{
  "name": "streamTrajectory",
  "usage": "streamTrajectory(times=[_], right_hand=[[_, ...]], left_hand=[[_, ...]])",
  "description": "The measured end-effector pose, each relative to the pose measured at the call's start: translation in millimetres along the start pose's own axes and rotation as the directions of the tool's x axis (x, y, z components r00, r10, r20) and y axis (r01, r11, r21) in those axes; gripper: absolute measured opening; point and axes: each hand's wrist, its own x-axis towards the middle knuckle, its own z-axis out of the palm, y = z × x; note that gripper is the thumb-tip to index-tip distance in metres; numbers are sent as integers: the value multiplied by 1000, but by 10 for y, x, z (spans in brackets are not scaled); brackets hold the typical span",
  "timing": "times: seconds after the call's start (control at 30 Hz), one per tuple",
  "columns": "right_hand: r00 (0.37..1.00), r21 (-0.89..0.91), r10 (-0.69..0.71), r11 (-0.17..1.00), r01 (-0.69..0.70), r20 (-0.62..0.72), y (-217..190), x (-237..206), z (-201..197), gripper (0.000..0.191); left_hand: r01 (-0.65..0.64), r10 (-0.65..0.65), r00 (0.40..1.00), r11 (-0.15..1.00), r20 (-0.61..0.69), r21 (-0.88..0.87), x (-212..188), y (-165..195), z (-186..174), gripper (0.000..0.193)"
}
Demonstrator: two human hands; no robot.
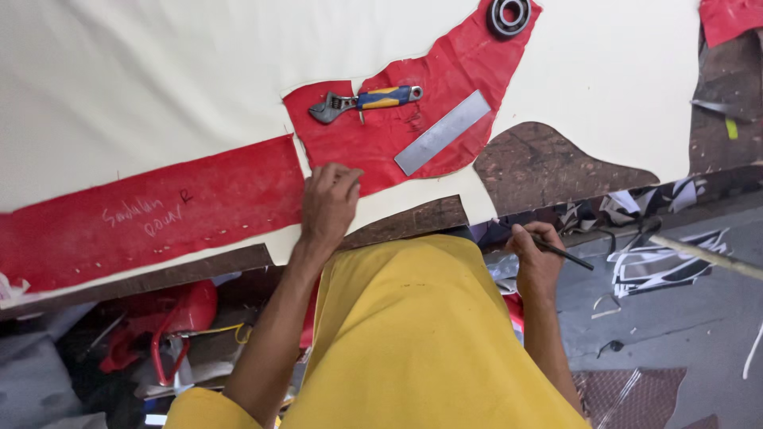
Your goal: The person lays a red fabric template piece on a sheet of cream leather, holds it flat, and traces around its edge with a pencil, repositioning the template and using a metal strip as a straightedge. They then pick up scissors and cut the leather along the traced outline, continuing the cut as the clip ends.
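The long red vinyl pattern strip (151,214) is lying on the cream fabric sheet (159,71), its long axis rising slightly rightward. At the strip's right end, the left hand (327,202) is pressing down with curled fingers, gripping nothing. Right of the strip, the right hand (536,254) is pinching a thin dark pencil (566,254), its free end pointing right and slightly downward.

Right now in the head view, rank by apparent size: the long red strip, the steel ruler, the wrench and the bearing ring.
1. long red strip
2. steel ruler and wrench: lengths look alike, so unranked
3. bearing ring, partly cut off by the frame edge
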Motion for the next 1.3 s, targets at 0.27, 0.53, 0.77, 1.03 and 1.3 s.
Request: streamTrajectory(times=[0.27,0.53,0.77,1.03,1.3], right_hand=[[979,-172,-32,983,68,203,-481,1642,-514,14],[864,-333,-54,909,250,500,-1145,3691,-1579,14],[770,-307,22,924,228,638,-1525,4678,-1512,18],[582,-314,85,899,306,809,-1681,4923,-1170,16],[456,-289,96,881,375,885,-1447,4502,-270,17]], left_hand=[[204,-197,976,975,-88,85,398,614,621,29],[337,-316,937,930,-150,145,1006,2237,1898,28],[469,-439,876,872,-199,143,1442,2901,2659,27],[409,-310,874,885,-374,223,1942,3010,3256,29],[536,-446,754,842,-482,60,1551,2588,3245,11]])
